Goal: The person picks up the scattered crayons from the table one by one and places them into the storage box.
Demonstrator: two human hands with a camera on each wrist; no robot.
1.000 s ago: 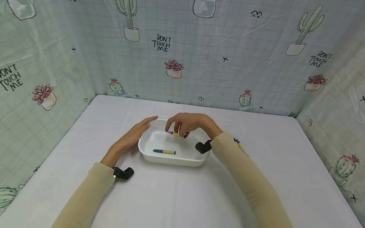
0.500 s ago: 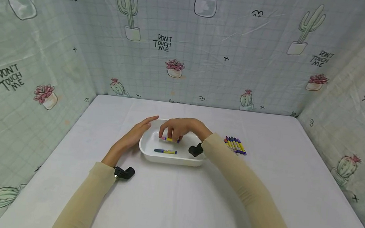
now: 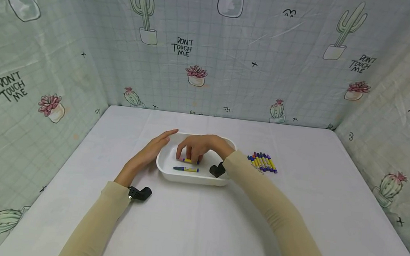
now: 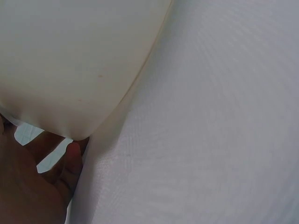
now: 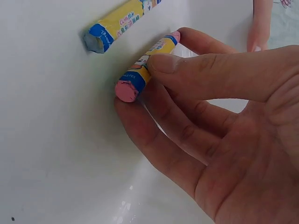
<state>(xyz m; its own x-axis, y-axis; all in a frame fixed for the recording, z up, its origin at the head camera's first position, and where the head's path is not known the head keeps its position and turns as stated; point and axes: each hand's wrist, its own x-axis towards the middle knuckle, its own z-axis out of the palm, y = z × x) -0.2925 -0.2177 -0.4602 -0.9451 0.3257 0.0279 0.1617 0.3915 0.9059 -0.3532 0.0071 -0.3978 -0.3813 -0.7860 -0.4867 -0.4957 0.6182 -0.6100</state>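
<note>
My right hand (image 3: 198, 145) reaches down into a white tray (image 3: 194, 181) and pinches a pink crayon (image 5: 158, 52) between thumb and fingers. The crayon's wrapper is yellow and blue. It is low over the tray floor, alongside a dark grey-green crayon (image 3: 186, 169) lying there in a similar wrapper. In the head view my fingers cover part of the pink one. My left hand (image 3: 150, 151) lies along the tray's left side with its fingers extended. From the left wrist, its fingers show at the outer wall of the tray (image 4: 70, 65).
Right of the tray, several crayons (image 3: 262, 162) with yellow and blue wrappers lie in a row on the white-covered table (image 3: 195, 226). Cloth walls printed with cacti (image 3: 142, 10) enclose the table at the back and sides.
My right hand has brought the pink crayon lower, nearer to me and slightly left, close to the dark one. The crayon row, earlier mostly behind the sleeve, now shows. The left hand stays put.
</note>
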